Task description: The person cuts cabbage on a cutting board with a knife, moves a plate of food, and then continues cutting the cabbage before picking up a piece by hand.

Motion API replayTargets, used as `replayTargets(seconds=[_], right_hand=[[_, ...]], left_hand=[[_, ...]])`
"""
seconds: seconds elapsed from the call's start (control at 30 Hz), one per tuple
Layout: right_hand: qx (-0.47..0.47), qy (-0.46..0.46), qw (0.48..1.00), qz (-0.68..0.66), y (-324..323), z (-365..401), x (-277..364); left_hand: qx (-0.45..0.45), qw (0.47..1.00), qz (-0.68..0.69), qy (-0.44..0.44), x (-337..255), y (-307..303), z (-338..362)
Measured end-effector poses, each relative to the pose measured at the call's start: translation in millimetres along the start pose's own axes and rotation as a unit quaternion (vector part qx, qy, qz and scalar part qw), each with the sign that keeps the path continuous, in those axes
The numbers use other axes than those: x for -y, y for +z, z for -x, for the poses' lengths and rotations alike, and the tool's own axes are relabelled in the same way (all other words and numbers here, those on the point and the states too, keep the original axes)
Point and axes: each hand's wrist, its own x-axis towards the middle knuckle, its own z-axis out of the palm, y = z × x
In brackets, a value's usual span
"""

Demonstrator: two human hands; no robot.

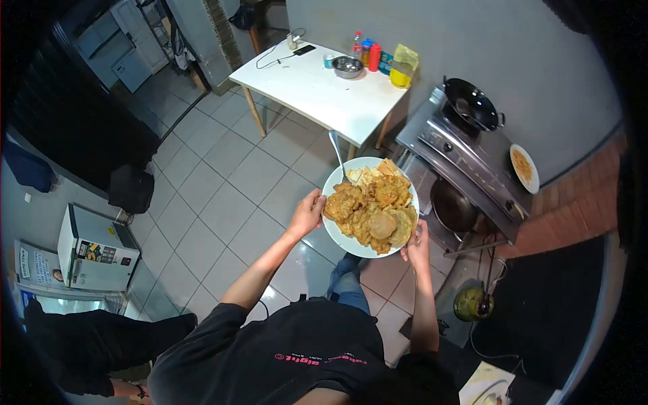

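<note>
A pale round plate point(331, 231) heaped with browned fried food point(370, 210) is held up in front of my body, above the tiled floor. A metal spoon or fork point(337, 150) leans out over its far left rim. My left hand point(308, 214) grips the left edge, and my right hand point(416, 245) grips the lower right edge. The fingers of both hands are partly hidden under the plate.
A white table point(317, 88) ahead bears a steel bowl point(347, 67) and bottles. At the right, a stove point(442, 145) carries a black wok point(470, 104) and an oval plate point(524, 169). A small fridge point(101, 260) and another person point(101, 337) are at the left.
</note>
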Motion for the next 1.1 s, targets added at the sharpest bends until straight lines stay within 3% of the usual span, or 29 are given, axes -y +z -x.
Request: replayTargets(seconds=[0.23,0.4,0.47,0.6,0.7,0.8,0.87,0.93,1.0,1.1], right_hand=[[0.059,-0.020,0.997,0.043,95.5,-102.5,1.2],[0.047,-0.034,0.998,0.020,165.3,-186.0,8.4],[0.029,-0.022,0.996,0.079,180.5,-208.8,15.6],[0.044,0.015,0.997,0.058,232.9,-298.5,-0.8],[-0.023,-0.014,0.997,0.075,244.2,-333.3,1.7],[-0.019,-0.013,0.999,0.028,277.2,-375.1,-8.7],[-0.043,-0.054,0.995,0.075,274.5,-412.9,-1.9],[-0.060,-0.028,0.993,0.099,290.8,-413.4,4.2],[-0.067,-0.074,0.984,0.146,304.2,-429.0,1.4],[-0.084,-0.065,0.980,0.166,294.8,-460.2,4.6]], left_hand=[[0.013,0.998,0.027,-0.056,47.5,-85.8,-80.8],[0.036,0.994,0.070,-0.072,92.0,-134.5,-174.4],[0.010,0.996,0.068,-0.061,100.3,-144.5,-200.2],[0.015,0.995,0.044,-0.092,131.4,-175.9,-288.2],[0.045,0.995,0.076,-0.049,142.8,-171.4,-353.5],[0.044,0.994,0.079,-0.059,176.0,-188.8,-396.6],[0.053,0.993,0.090,-0.050,179.7,-175.9,-449.5],[0.060,0.993,0.086,-0.061,181.7,-189.8,-453.7],[0.060,0.993,0.077,-0.065,192.7,-200.0,-468.4],[0.069,0.993,0.072,-0.057,193.2,-185.3,-505.2]])
